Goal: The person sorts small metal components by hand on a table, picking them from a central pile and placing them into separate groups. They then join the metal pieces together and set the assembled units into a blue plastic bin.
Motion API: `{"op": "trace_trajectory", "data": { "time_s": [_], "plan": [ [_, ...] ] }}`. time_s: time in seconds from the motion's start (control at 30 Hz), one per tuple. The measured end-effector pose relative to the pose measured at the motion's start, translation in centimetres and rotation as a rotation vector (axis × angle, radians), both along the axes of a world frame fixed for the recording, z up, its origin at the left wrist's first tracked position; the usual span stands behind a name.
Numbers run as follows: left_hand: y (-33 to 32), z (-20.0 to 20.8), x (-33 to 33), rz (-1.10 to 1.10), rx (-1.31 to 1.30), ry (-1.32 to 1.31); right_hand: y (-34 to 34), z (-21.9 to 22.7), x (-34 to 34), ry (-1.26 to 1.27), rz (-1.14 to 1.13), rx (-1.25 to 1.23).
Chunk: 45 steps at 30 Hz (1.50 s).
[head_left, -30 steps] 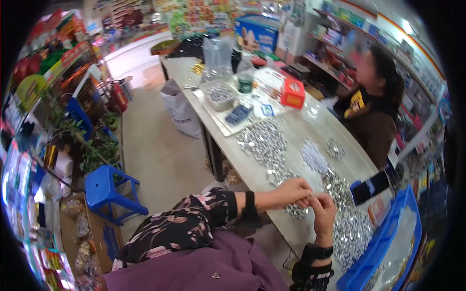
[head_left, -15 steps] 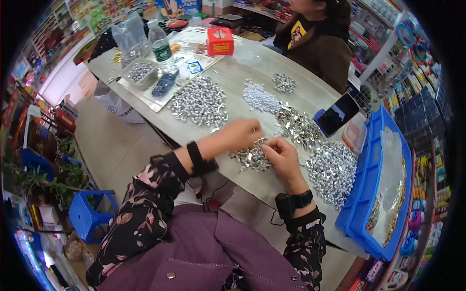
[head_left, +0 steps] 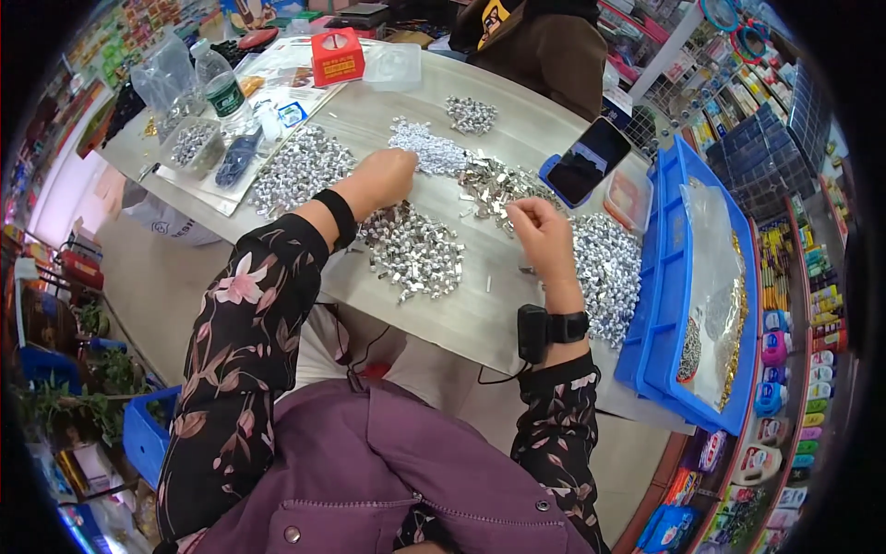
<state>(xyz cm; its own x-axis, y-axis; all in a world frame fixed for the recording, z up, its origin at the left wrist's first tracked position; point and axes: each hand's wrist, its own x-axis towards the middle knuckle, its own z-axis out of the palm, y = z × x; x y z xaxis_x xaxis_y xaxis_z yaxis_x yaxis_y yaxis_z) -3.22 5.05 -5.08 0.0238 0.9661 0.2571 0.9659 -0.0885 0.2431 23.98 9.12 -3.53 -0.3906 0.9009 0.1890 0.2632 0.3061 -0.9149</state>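
The left hand (head_left: 386, 175) hangs over the surface (head_left: 494, 257) with its fingers curled in, between the left pile (head_left: 300, 171) of small silver pieces and the white pile (head_left: 426, 148); its fingertips are mostly hidden, so I cannot tell whether it holds anything. The right hand (head_left: 546, 242) is near the strips (head_left: 503, 180), thumb and forefinger close together in a narrow pinch, and whether a tiny piece sits between them is too small to tell. Just beside that hand, on its right, the right pile (head_left: 604, 282) of silver bits spreads toward the blue tray (head_left: 646, 295). The front pile (head_left: 415, 257), also silver, lies below the left hand and nearest the person, with one loose piece (head_left: 489, 283) apart from it on the right. A small far pile (head_left: 472, 114) sits beyond the white one. Next to the strips, a phone (head_left: 589, 159) leans tilted, with a clear box (head_left: 629, 198) beside it. The tray holds a clear bag (head_left: 711, 249). Off to the far left are a tub (head_left: 194, 168) of silver pieces, a dark blue pouch (head_left: 238, 159) and a bottle (head_left: 221, 90) with a green label. Farther back stands a red box (head_left: 337, 57), and across the surface is another person's brown sleeve (head_left: 572, 69).
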Motion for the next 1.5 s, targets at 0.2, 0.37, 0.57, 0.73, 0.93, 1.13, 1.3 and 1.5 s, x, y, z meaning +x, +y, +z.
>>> {"op": "trace_trajectory", "data": {
  "time_s": [0.2, 0.37, 0.57, 0.73, 0.93, 1.13, 1.3, 1.5],
  "plan": [
    [0.2, 0.6, -0.9, 0.07, -0.079, -0.155, -1.9, -0.6, -2.5, -0.252, 0.131, 0.29],
    [0.2, 0.2, -1.9, 0.106, -0.053, -0.12, -2.4, -0.8, -4.8, -0.409, 0.112, 0.521],
    [-0.7, 0.7, 0.3, 0.085, -0.035, -0.117, -2.6, -1.4, -3.5, -0.409, 0.137, 0.57],
    [-0.9, 1.0, 0.1, 0.098, 0.021, -0.083, -2.5, -1.2, -3.0, -0.193, 0.114, 0.33],
    [-4.8, 4.2, 1.8, -0.016, -0.098, -1.051, -2.9, -0.8, -3.5, 0.269, 0.265, -0.142],
    [-8.7, 2.5, 5.0, 0.002, -0.168, -1.755, -5.4, 0.6, -3.9, 0.355, 0.523, -0.35],
    [-9.7, 2.4, 7.1, 0.001, -0.219, -1.886, -6.0, 0.0, -4.1, 0.405, 0.531, -0.208],
    [-9.6, 1.9, 7.2, -0.046, -0.214, -1.977, -6.1, 0.1, -4.4, 0.414, 0.448, -0.294]
  ]
}}
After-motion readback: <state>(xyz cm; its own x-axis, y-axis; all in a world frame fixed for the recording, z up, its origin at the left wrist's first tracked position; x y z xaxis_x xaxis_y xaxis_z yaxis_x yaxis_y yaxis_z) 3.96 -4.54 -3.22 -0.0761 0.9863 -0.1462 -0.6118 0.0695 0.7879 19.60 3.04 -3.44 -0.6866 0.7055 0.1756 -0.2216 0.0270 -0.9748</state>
